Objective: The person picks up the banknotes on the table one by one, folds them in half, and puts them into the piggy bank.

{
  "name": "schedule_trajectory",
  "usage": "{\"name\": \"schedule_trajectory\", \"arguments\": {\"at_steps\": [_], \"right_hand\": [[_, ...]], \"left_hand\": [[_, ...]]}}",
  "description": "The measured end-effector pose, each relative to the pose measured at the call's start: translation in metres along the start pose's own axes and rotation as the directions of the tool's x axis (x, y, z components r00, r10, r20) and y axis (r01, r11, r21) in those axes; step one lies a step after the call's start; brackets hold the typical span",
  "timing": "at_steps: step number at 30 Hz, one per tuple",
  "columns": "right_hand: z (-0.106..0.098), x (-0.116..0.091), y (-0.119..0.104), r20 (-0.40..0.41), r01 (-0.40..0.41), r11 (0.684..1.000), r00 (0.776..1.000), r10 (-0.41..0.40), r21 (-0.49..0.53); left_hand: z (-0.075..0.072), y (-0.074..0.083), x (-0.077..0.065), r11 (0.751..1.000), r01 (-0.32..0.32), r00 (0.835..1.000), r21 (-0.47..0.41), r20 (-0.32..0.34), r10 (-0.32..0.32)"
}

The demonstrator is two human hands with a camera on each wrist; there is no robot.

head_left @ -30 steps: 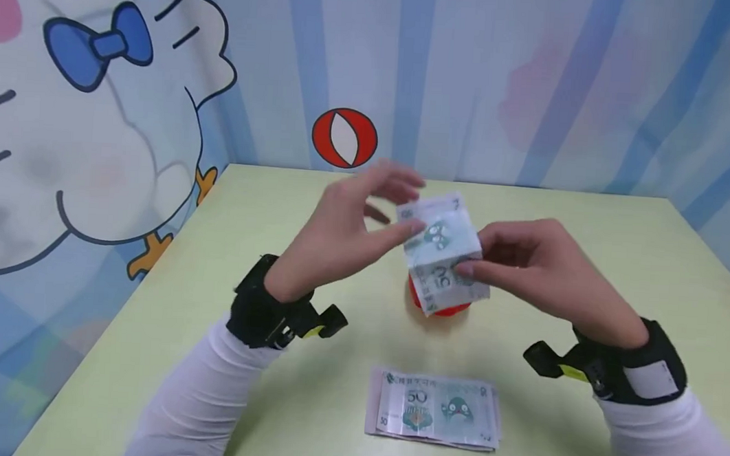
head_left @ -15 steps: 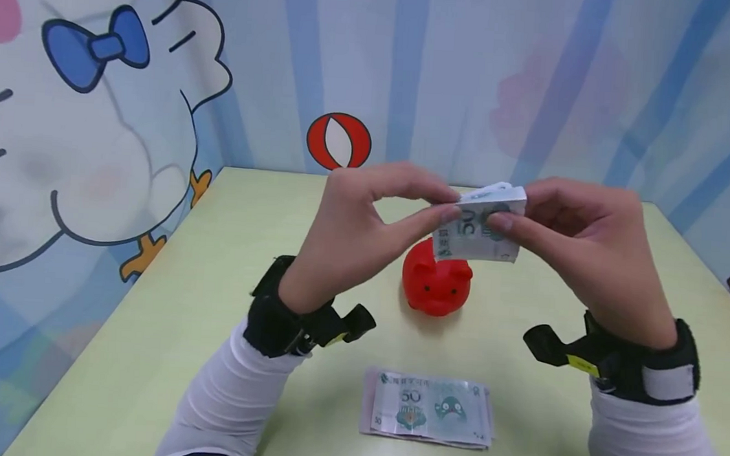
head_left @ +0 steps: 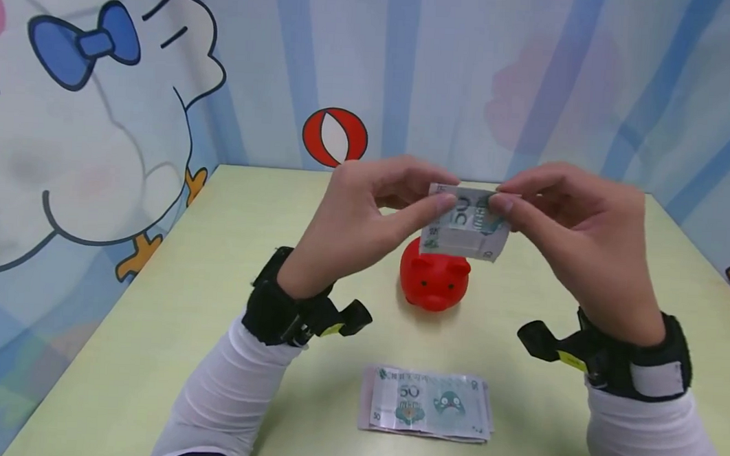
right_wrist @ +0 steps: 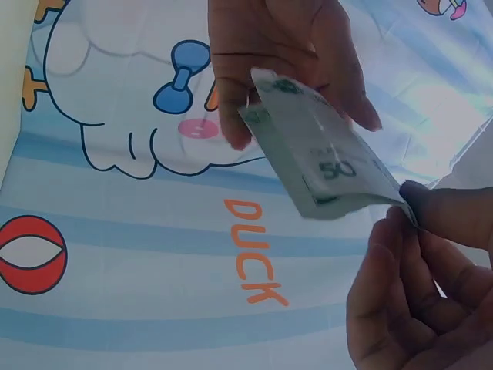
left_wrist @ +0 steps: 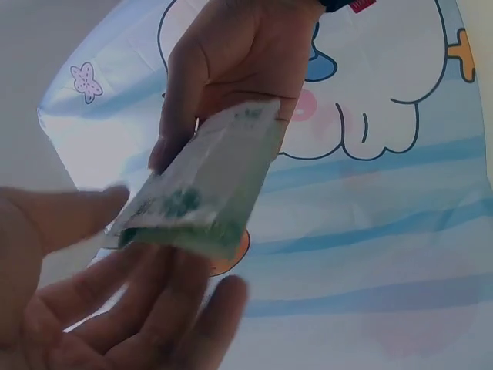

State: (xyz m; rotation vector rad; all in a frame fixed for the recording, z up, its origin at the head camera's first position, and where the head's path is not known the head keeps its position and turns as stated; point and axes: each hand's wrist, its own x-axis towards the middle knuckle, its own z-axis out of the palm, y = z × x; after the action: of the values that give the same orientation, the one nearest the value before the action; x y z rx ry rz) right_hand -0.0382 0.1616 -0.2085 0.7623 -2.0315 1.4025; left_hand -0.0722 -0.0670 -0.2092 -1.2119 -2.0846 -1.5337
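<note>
Head: banknote (head_left: 466, 235) in both hands (head_left: 371, 221) (head_left: 593, 243)

1. The folded 50 note (head_left: 464, 223) gets in the way of the red toy pig (head_left: 434, 283): from the head view, it hides the pig's back. I can't tell how high up it is.
2. The left hand (head_left: 371, 235) and right hand (head_left: 587, 246) block the note's two sides.
3. A hand could slide across the bare desk (head_left: 312, 404) between the pig and the stack of notes (head_left: 424, 405).
4. Two wrist cameras (head_left: 355, 318) poke inward, with a wide gap between them.
5. Behind the desk, the striped wall (head_left: 447, 74) stops a hand.
</note>
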Motion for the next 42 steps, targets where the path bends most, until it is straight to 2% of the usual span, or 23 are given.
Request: {"name": "schedule_trajectory", "arguments": {"at_steps": [4, 5, 8, 11, 14, 16, 17, 19, 22, 26, 30, 33, 35, 38, 42], "right_hand": [[0.000, 0.000, 0.002, -0.128, 0.026, 0.988, 0.992, -0.006, 0.154], [0.000, 0.000, 0.002, -0.151, 0.042, 0.982, 0.988, -0.014, 0.184], [0.002, 0.002, 0.004, -0.210, 0.104, 0.980, 0.975, -0.066, 0.172], [0.006, 0.006, 0.007, -0.258, 0.207, 0.978, 0.946, -0.196, 0.016], [0.011, 0.009, 0.009, -0.267, 0.303, 0.935, 0.900, -0.344, -0.184], [0.012, 0.009, 0.010, -0.217, 0.335, 0.904, 0.893, -0.395, -0.267], [0.012, 0.009, 0.010, -0.176, 0.344, 0.895, 0.899, -0.401, -0.282], [0.012, 0.008, 0.009, -0.081, 0.352, 0.899, 0.920, -0.384, -0.261], [0.012, 0.007, 0.006, 0.056, 0.322, 0.928, 0.947, -0.317, -0.188], [0.014, 0.003, 0.003, 0.140, 0.215, 0.972, 0.970, -0.200, -0.100], [0.016, -0.001, 0.003, 0.133, 0.105, 0.992, 0.987, -0.095, -0.070], [0.016, -0.003, 0.003, 0.111, 0.063, 0.997, 0.992, -0.057, -0.047], [0.017, -0.004, 0.003, 0.094, 0.049, 0.999, 0.994, -0.047, -0.018], [0.018, -0.004, 0.004, 0.078, 0.041, 0.999, 0.996, -0.041, 0.001], [0.019, -0.004, 0.003, 0.051, 0.036, 0.999, 0.998, -0.036, 0.000]], "left_hand": [[0.003, -0.001, 0.003, 0.989, 0.120, 0.990, -0.089, 0.079, -0.113], [0.003, -0.002, 0.003, 0.987, 0.128, 0.989, -0.096, 0.080, -0.121], [0.002, -0.001, 0.003, 0.985, 0.130, 0.991, -0.110, 0.046, -0.126], [0.001, -0.001, 0.002, 0.989, 0.118, 0.993, -0.094, 0.013, -0.118], [0.000, -0.001, 0.001, 0.990, 0.118, 0.993, -0.073, 0.007, -0.118], [-0.001, -0.002, 0.002, 0.992, 0.108, 0.994, -0.064, 0.004, -0.108], [-0.001, -0.002, 0.002, 0.993, 0.100, 0.995, -0.064, 0.004, -0.100], [-0.001, -0.002, 0.002, 0.995, 0.071, 0.997, -0.063, 0.006, -0.071], [-0.001, -0.002, 0.001, 0.997, 0.000, 1.000, -0.083, 0.020, 0.001], [0.000, -0.003, 0.002, 0.989, -0.089, 0.996, -0.120, 0.009, 0.090], [0.003, -0.005, 0.003, 0.987, -0.105, 0.993, -0.126, -0.071, 0.096], [0.005, -0.005, 0.004, 0.992, -0.075, 0.991, -0.103, -0.117, 0.063], [0.006, -0.005, 0.004, 0.994, -0.034, 0.994, -0.108, -0.108, 0.022], [0.007, -0.006, 0.004, 0.985, 0.001, 0.998, -0.175, -0.066, -0.012], [0.008, -0.007, 0.004, 0.969, -0.028, 0.999, -0.247, -0.033, 0.020]]}}
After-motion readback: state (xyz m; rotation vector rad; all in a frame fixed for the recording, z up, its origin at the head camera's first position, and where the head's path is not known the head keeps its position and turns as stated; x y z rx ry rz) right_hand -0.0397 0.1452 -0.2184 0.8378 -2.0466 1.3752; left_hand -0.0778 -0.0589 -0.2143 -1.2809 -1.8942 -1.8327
